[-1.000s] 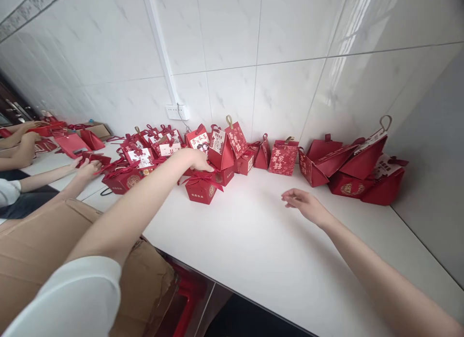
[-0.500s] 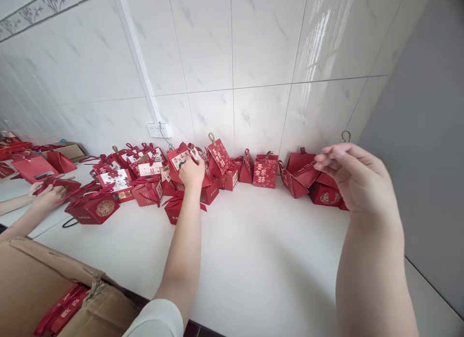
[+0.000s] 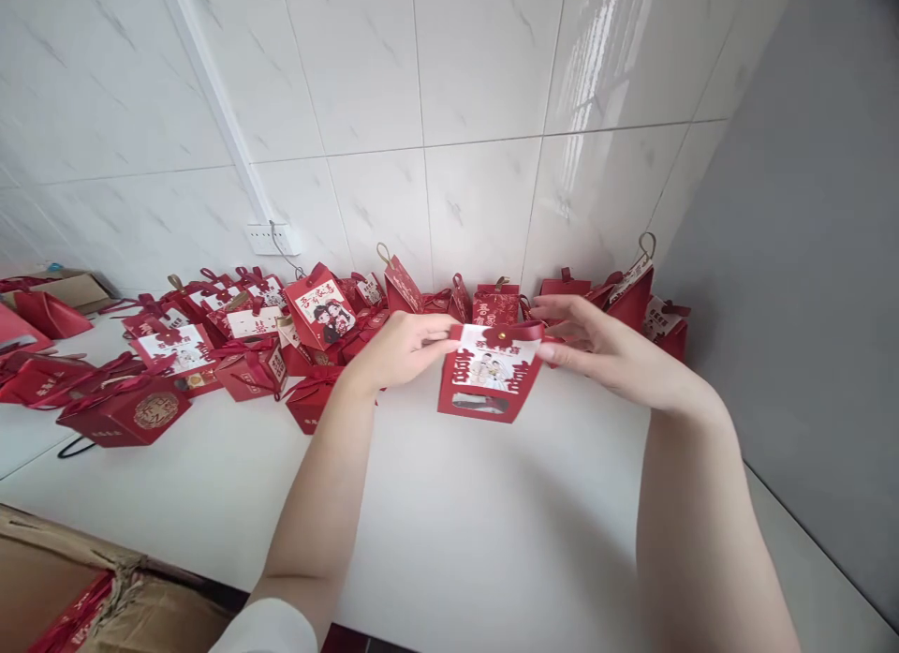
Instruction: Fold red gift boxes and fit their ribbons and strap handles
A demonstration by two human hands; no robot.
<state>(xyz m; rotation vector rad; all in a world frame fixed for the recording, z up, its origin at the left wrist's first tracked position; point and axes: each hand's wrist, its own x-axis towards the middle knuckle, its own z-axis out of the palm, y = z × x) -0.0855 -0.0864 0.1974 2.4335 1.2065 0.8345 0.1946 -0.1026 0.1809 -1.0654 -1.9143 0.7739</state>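
Note:
In the middle of the head view, both hands are at a red gift box (image 3: 480,405) with a white card top showing a cartoon couple. The box has a red ribbon along its upper edge and a small clear window low on the front. My left hand (image 3: 413,348) pinches its upper left corner. On the opposite side, my right hand (image 3: 604,348) has its thumb at the near upper corner, the fingers bent round behind. A dark red patterned box (image 3: 495,304) stands just behind the held one, partly covered by it.
Many red gift boxes crowd the left of the white table (image 3: 449,531), including one with a gold round emblem (image 3: 133,414). More boxes (image 3: 636,292) lean by the wall at right. An opened cardboard carton (image 3: 165,611) sits at lower left, below a wall socket (image 3: 272,239).
My left hand has come right from the box cluster and now grips a gift box. My right hand has lowered leftward onto it. The view has shifted; another person's hands have left it.

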